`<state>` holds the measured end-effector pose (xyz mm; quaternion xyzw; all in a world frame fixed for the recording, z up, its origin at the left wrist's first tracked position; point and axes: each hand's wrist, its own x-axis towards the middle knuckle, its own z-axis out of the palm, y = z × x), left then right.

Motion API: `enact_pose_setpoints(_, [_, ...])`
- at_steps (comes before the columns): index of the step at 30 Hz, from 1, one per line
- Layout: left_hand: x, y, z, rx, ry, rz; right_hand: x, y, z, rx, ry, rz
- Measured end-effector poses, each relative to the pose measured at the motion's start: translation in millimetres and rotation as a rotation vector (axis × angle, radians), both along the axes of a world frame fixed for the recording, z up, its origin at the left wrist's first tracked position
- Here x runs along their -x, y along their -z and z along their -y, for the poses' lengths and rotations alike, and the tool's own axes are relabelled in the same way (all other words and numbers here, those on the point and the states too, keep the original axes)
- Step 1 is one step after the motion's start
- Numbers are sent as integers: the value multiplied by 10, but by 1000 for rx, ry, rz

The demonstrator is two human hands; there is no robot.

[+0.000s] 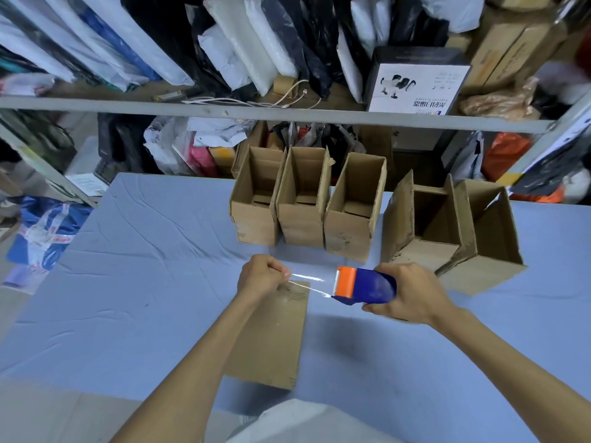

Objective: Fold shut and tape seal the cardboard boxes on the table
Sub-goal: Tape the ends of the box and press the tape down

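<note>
Left of the left hand (263, 276), wrinkled pale-blue cloth over the table (134, 282) runs wide to the table's left edge, and a blue-and-white plastic bag (41, 231) lies past that edge. The left hand pinches the end of a strip of clear tape (308, 282). The strip is drawn across to the blue-and-orange tape dispenser (364, 287), which the right hand (409, 294) grips; the hands are apart. Under the left forearm lies a closed flat brown cardboard box (275, 334) (its small dark print is unreadable). Beyond the hands stand three open brown cardboard boxes (303, 215) side by side. Two more open boxes (489, 270) stand beyond the right hand. Above, on the grey shelf (287, 115), a white carton (415, 87) carries upside-down, blurred print.
</note>
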<state>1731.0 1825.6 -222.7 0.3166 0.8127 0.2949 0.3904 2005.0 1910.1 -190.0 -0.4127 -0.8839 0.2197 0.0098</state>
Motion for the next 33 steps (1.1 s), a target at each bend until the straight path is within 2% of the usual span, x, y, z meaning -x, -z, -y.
enact_pose_setpoints(9, [16,76,-7,18,41,-2,9,79,-42,20,-14,53])
enact_pose_setpoints(18, [-2,140,24,37,64,-96,65,140,-70,31,-14,103])
enact_pose_setpoints(33, [-66,337,119,-135,20,-155,87,204,-59,35,4,111])
